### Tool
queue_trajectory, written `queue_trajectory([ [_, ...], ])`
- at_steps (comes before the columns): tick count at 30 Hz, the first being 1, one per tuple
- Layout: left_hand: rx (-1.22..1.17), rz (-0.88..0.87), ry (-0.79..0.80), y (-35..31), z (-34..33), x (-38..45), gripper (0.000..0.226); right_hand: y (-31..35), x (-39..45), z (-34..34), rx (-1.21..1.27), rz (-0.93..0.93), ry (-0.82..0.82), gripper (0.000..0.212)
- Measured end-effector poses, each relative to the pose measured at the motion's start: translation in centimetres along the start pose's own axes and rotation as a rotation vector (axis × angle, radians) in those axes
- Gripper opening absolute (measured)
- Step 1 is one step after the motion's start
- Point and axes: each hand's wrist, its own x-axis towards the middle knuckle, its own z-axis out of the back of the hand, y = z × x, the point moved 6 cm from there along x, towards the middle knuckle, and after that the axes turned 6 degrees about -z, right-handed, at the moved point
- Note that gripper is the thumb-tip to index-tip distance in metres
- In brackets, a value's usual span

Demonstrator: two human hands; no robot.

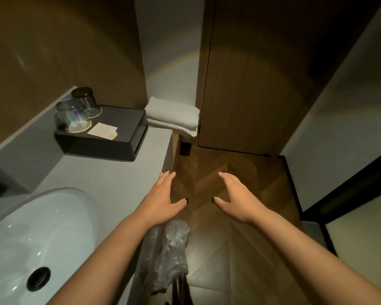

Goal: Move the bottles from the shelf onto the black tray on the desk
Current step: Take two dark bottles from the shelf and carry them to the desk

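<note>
Both my hands reach forward over the wooden floor, palms down, fingers straight, holding nothing. My left hand (163, 199) hovers beside the right edge of the grey counter (110, 172). My right hand (235, 199) is a little to its right, apart from it. A black tray (121, 126) stands on the counter at the back left, with two upturned glasses (75, 116) and a small paper card (102, 131) on it. No bottles and no shelf are in view.
A white basin (37, 234) fills the counter's near left. A folded white towel (174, 116) lies behind the tray. A clear plastic bag (172, 254) hangs below my left forearm. A wooden door (262, 84) is ahead, a dark-framed glass panel (350, 208) at right.
</note>
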Motion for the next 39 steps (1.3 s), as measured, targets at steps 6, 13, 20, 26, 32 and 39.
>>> queue_trajectory([
  [6,-0.046,0.039,-0.023,0.3,0.8,5.6,0.08,-1.6,6.5,0.9,0.041,-0.003,0.037,0.076],
  [13,-0.143,0.107,-0.065,-0.5,0.4,15.8,0.074,-4.5,16.6,4.4,0.069,0.076,0.064,0.074],
  [20,-0.204,0.289,-0.157,-1.7,-0.5,27.1,0.071,-8.0,28.6,9.6,0.053,0.171,0.171,0.073],
  [26,-0.301,0.386,-0.257,-1.5,0.1,34.4,0.067,-8.0,37.4,11.5,0.032,0.252,0.233,0.072],
  [32,-0.341,0.535,-0.351,2.4,3.1,40.0,0.066,-4.9,45.0,10.2,0.002,0.33,0.313,0.069],
  [39,-0.42,0.675,-0.41,11.1,6.1,45.8,0.063,0.7,54.6,8.5,-0.037,0.384,0.363,0.072],
])
